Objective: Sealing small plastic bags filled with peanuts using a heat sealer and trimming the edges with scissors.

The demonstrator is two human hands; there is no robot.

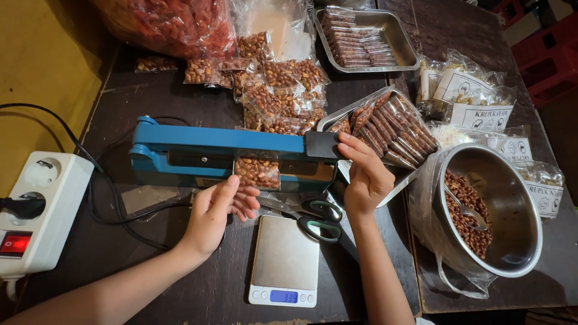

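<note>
Head view: right hand (364, 177) grips with closed fingers the blue sealer (223, 150) handle; left hand (217, 207) pinches the peanut bag (257, 173) under it.

Scissors (313, 218), dark-handled, lying just above a small digital scale (284, 260) with a lit blue display. White power strip (36, 213) at left, red switch, one black plug inserted. Round steel bowl (509, 241) at right, holding peanuts and a spoon (465, 210). Two steel trays: far tray (402, 37) and near tray (330, 120), both stacked with narrow sealed packets. Pile of filled peanut bags (280, 90) on the dark table (150, 96).
</note>
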